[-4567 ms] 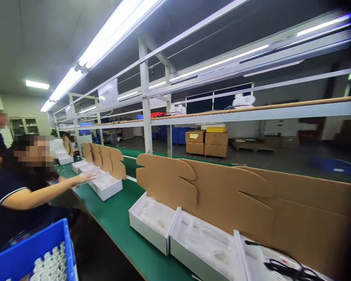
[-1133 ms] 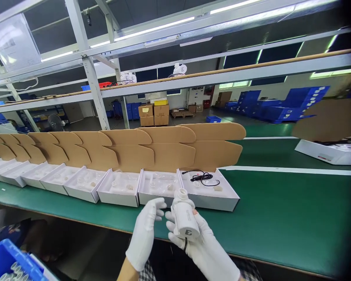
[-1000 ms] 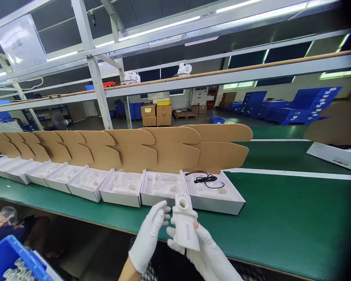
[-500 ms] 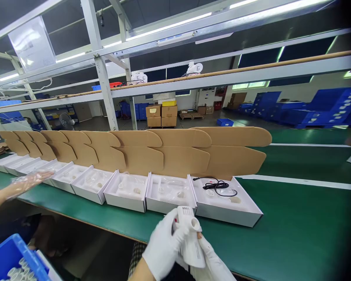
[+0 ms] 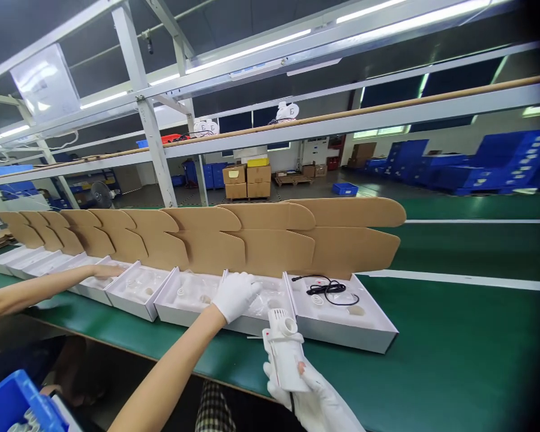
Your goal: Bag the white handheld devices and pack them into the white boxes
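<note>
My right hand (image 5: 315, 399), in a white glove, grips a white plastic device (image 5: 284, 354) with a round nozzle at its top, just above the near edge of the green belt. My left hand (image 5: 235, 294), also gloved, reaches forward and rests on the rim of an open white box (image 5: 261, 303) with a clear plastic insert. Right of it lies another open white box (image 5: 342, 312) holding a coiled black cable (image 5: 326, 289). Brown cardboard lids (image 5: 261, 240) stand upright behind the row.
Several more open white boxes (image 5: 137, 288) run leftward along the green conveyor belt (image 5: 454, 354). A co-worker's bare arm (image 5: 40, 291) reaches to one from the left. A blue crate (image 5: 13, 408) sits at lower left. Metal shelf rails (image 5: 297, 129) cross overhead.
My left hand has left the white device and stretched out to the white box ahead. My right hand alone keeps the device. The co-worker's arm has reached farther along the row.
</note>
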